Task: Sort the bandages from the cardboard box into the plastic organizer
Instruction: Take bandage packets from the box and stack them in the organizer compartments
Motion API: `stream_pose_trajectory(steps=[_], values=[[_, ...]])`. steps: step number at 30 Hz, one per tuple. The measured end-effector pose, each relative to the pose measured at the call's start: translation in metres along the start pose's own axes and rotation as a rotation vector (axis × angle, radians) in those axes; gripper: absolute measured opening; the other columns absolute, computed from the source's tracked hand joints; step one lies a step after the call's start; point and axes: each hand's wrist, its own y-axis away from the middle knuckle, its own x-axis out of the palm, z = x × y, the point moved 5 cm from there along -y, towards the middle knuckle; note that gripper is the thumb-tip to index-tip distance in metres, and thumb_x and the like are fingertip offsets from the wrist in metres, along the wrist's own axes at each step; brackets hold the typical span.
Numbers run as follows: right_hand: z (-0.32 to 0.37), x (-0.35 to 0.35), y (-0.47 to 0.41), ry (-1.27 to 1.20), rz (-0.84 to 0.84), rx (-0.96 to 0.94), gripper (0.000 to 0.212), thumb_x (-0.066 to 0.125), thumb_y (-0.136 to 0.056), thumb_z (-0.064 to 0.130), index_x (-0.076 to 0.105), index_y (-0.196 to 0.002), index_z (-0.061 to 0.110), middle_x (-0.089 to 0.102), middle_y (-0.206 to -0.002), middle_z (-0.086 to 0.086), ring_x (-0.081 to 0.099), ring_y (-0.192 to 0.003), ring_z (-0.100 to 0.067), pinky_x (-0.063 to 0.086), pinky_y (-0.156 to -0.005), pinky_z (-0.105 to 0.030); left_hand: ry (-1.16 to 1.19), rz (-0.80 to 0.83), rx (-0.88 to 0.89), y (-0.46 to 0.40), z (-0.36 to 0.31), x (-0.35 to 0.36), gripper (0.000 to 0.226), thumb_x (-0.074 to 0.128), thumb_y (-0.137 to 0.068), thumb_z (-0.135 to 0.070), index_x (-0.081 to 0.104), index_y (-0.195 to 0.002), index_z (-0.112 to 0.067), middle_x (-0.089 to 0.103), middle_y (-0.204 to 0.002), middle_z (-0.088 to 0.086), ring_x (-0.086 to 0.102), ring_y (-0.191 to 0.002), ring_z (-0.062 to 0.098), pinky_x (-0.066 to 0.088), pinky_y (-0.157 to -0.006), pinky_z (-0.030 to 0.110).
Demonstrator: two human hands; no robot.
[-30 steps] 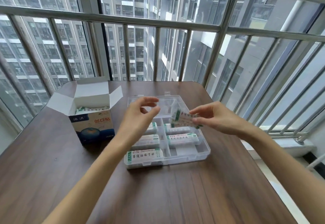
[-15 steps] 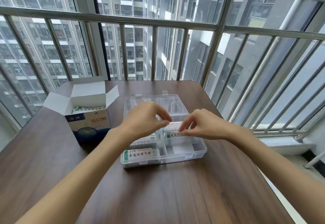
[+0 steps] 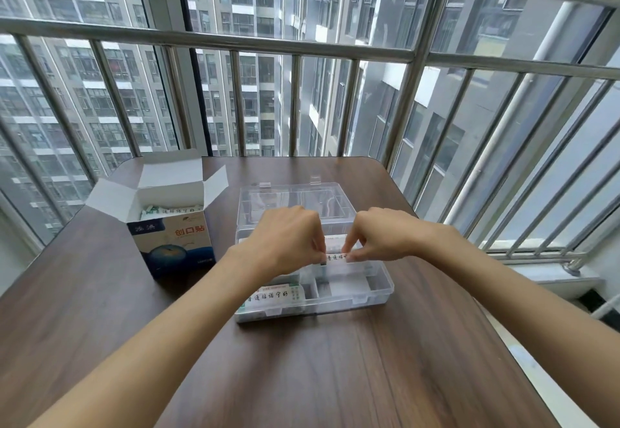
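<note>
Bare table (image 3: 335, 377) lies open in front; cardboard box (image 3: 174, 243) blocks left.

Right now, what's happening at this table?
A person is sorting bandages into a clear plastic organizer on a wooden table. The left hand and right hand together pinch one bandage strip over a compartment on the organizer's right side. A bandage stack already fills the near-left compartment. The open cardboard box to the left holds more.

Both hands (image 3: 339, 243) pinching bandage (image 3: 336, 256), organizer (image 3: 375, 293)
</note>
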Motion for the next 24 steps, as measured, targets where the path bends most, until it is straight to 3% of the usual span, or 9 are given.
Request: stream_pose_trajectory(steps=[5, 8, 14, 18, 21, 24], values=[[-0.005, -0.004, -0.006, -0.149, 0.06, -0.003, 0.022, 0.071, -0.081, 0.04, 0.075, -0.099, 0.028, 0.053, -0.046, 0.018, 0.05, -0.051, 0.003, 0.034, -0.053, -0.017, -0.027, 0.036, 0.019, -0.002, -0.004, 0.007, 0.02, 0.062, -0.088, -0.039, 0.073, -0.103, -0.03, 0.072, -0.103, -0.008, 0.064, -0.093, 0.019, 0.04, -0.065, 0.026], [-0.004, -0.005, -0.007, -0.159, 0.045, -0.003, 0.022, 0.072, -0.08, 0.039, 0.075, -0.099, 0.029, 0.053, -0.049, 0.015, 0.049, -0.05, 0.0, 0.035, -0.054, -0.018, -0.036, 0.098, 0.032, -0.006, -0.003, 0.011, 0.02, 0.059, -0.09, -0.036, 0.072, -0.104, -0.031, 0.072, -0.104, -0.005, 0.063, -0.095, 0.022, 0.042, -0.066, 0.028], [0.003, 0.001, -0.007, -0.093, 0.123, 0.041, 0.024, 0.065, -0.087, 0.035, 0.071, -0.11, 0.028, 0.057, -0.079, 0.013, 0.058, -0.083, -0.011, 0.047, -0.072, -0.025, -0.02, 0.15, 0.035, -0.01, -0.003, 0.008, 0.02, 0.061, -0.087, -0.033, 0.073, -0.103, -0.03, 0.072, -0.101, -0.008, 0.064, -0.087, 0.017, 0.04, -0.065, 0.026], [0.003, 0.001, -0.009, -0.223, 0.156, 0.077, 0.024, 0.07, -0.084, 0.029, 0.073, -0.107, 0.022, 0.062, -0.067, 0.01, 0.055, -0.062, -0.003, 0.043, -0.059, -0.015, 0.002, 0.193, 0.035, -0.009, -0.004, 0.013, 0.023, 0.056, -0.091, -0.032, 0.071, -0.107, -0.03, 0.073, -0.102, -0.005, 0.053, -0.06, 0.013, 0.047, -0.068, 0.027], [-0.007, -0.007, -0.008, -0.275, 0.126, 0.192, 0.023, 0.072, -0.081, 0.027, 0.076, -0.101, 0.016, 0.067, -0.074, -0.004, 0.055, -0.064, -0.011, 0.05, -0.066, -0.025, 0.024, 0.193, 0.043, -0.01, -0.002, 0.012, 0.019, 0.06, -0.089, -0.03, 0.072, -0.104, -0.031, 0.073, -0.101, -0.009, 0.044, -0.049, -0.001, 0.048, -0.072, 0.026], [-0.01, -0.014, -0.001, -0.152, 0.187, 0.311, 0.02, 0.069, -0.084, 0.024, 0.072, -0.08, 0.005, 0.057, -0.061, -0.001, 0.049, -0.055, -0.015, 0.041, -0.053, -0.023, 0.034, 0.202, 0.033, -0.012, 0.001, 0.014, 0.015, 0.063, -0.087, -0.03, 0.073, -0.099, -0.03, 0.074, -0.095, -0.012, 0.046, -0.048, -0.005, 0.047, -0.067, 0.023]])
